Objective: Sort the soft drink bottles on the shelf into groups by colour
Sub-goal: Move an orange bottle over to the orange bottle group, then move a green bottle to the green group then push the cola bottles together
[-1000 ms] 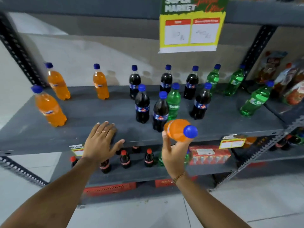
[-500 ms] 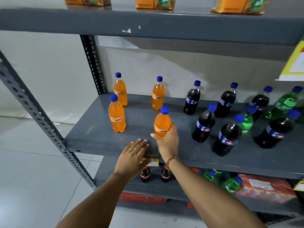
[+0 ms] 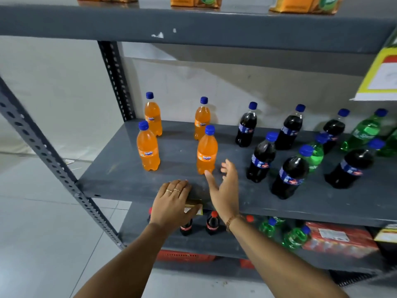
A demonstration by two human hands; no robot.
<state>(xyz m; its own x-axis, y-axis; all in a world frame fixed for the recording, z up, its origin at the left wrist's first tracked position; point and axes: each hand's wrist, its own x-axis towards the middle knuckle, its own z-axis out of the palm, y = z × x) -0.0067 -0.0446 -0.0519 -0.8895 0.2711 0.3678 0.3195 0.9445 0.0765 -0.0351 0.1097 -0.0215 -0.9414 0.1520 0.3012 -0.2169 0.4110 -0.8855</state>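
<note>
Orange bottles stand as a group of four at the left end of the grey shelf, all upright with blue caps: the back-left orange bottle and the back-right orange bottle near the rear edge, the front-left orange bottle and the front-right orange bottle closer to the front edge. The right hand is spread open just beside the front-right orange bottle, palm turned toward it, thumb tip close to its base; whether the thumb touches it I cannot tell, and the hand grips nothing. The left hand lies flat on the front edge of the shelf, fingers together, two rings on them, covering part of a yellow price tag; it holds no bottle.

Toward the middle and right of the shelf stand the dark cola bottles, six of them in two loose rows, with one green bottle wedged among them behind the front row. More green bottles lean at the far right end near the rear edge.

On the shelf below, small red-capped cola bottles show under the hands.
</note>
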